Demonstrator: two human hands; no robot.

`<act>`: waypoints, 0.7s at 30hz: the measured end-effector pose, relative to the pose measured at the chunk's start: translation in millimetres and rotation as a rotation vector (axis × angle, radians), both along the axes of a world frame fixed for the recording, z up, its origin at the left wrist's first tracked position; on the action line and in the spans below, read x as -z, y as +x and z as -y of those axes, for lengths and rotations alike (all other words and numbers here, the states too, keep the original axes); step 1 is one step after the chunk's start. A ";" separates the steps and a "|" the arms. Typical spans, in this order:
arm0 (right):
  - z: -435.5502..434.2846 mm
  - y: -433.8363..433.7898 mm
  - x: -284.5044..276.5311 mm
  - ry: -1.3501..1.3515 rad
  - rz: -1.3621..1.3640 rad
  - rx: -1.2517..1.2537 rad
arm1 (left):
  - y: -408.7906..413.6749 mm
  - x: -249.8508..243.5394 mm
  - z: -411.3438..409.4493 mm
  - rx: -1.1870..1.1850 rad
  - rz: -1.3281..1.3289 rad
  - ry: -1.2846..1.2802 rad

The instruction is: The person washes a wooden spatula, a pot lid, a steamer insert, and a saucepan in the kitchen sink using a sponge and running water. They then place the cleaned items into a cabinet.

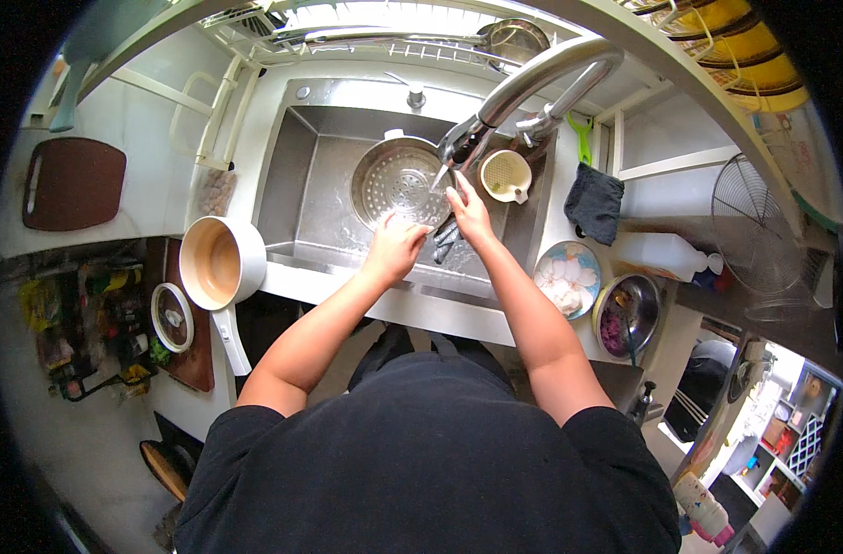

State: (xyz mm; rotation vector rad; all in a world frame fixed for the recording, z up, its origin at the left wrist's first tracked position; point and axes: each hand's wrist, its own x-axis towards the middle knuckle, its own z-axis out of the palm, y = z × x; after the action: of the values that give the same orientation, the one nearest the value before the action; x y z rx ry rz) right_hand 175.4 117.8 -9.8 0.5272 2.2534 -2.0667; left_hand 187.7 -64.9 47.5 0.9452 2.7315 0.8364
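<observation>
A round metal steamer basket with a perforated bottom is in the stainless steel sink, below the curved tap. Water runs from the tap's spout into it. My left hand grips the basket's near rim, fingertips over the edge. At its right side my right hand holds the rim, close beneath the spout. A dark grey cloth-like item shows between my hands, partly hidden. To the right in the sink sits a small cream strainer bowl with a few green bits inside.
Left of the sink stand a white saucepan and a glass lid on a brown board. At right are a plate of white food pieces, a metal bowl, a dark cloth and a plastic bottle. A dish rack lies behind.
</observation>
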 end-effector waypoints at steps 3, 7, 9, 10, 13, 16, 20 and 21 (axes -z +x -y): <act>-31.0 4.0 8.6 0.163 0.049 0.030 | -4.8 37.9 -5.7 -0.290 0.390 0.370; -57.8 9.6 -31.4 0.089 0.080 0.089 | -27.4 65.8 -22.3 -0.561 1.096 0.979; -67.2 14.6 -35.9 0.002 0.119 0.142 | -32.0 71.1 -28.6 -0.628 1.367 1.243; -69.4 16.8 -38.6 -0.038 0.128 0.168 | -33.6 74.4 -31.9 -0.654 1.447 1.316; -73.6 23.5 -39.6 -0.176 0.158 0.238 | -31.9 61.4 -38.1 -0.738 1.557 1.397; -73.7 27.2 -33.4 -0.440 0.192 0.296 | -31.4 81.8 -25.8 -0.776 1.565 1.481; -78.4 24.1 -11.8 -0.703 0.394 0.411 | -27.6 52.0 -7.5 -0.882 1.556 1.499; -76.0 22.0 -7.8 -0.715 0.372 0.401 | -26.9 47.9 -0.1 -0.907 1.549 1.514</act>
State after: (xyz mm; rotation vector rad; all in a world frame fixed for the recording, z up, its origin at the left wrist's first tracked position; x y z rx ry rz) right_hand 197.4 193.9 -2.0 1.2176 1.1604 -2.4670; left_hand 160.7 -64.7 -0.4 -0.8817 0.6836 2.2931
